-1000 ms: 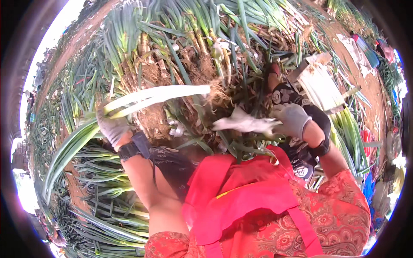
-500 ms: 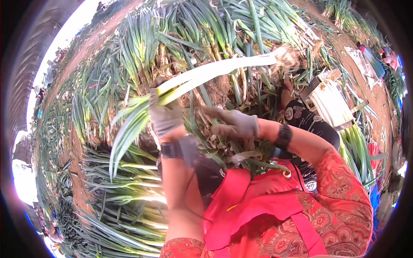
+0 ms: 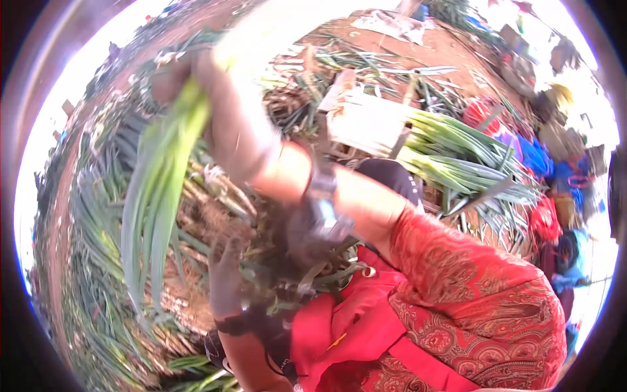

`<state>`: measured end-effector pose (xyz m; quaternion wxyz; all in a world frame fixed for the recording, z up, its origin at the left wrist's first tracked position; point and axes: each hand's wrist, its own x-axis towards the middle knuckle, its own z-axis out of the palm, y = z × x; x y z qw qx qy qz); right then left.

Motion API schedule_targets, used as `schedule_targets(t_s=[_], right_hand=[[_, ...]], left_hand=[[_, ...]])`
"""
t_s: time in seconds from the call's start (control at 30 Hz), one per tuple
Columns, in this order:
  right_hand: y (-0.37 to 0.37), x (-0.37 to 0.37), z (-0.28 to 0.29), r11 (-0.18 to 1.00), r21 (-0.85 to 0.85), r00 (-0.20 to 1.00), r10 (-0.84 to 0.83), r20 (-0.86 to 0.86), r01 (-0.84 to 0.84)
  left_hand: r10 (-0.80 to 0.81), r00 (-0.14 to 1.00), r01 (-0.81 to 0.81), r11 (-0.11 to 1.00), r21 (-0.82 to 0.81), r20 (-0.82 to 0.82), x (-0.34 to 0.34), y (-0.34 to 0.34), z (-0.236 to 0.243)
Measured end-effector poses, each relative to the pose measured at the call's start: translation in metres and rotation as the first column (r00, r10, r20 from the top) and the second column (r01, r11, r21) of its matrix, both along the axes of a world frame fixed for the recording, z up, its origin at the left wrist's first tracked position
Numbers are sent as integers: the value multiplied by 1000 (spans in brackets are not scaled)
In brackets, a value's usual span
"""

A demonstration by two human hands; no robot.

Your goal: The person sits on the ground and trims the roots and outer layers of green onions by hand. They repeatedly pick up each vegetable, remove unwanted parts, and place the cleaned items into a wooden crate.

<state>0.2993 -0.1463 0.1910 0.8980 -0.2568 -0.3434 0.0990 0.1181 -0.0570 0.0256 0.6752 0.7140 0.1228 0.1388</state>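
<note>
My right hand, in a pale grey work glove and smeared by motion, is raised at the upper left and closed around a leek. Its green leaves hang down to the left of the glove; its white shank, overexposed and blurred, runs up past the hand toward the top. Lower down, my gloved left hand holds nothing I can see, with its fingers stretched up and apart. It is close to a heap of leeks with dry roots and brown husks.
Right of my raised forearm stands a pale wooden crate with leeks sticking out on its right. More piled leeks cover the ground on the left. Coloured bags lie at the far right.
The leek has passed from my left hand to my right, which has swung up and left. My left hand has come lower. The view has turned to the right, bringing the crate nearer the middle.
</note>
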Motion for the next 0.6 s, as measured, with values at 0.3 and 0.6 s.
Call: schedule_targets(t_s=[0.3, 0.6], right_hand=[[-255, 142, 221, 477, -55, 287, -429, 857, 877], [-462, 228, 78, -564, 174, 128, 454, 882, 808]], left_hand=[[-149, 969, 93, 958, -270, -196, 97, 11, -56], [-246, 965, 220, 951, -217, -97, 175, -22, -76]])
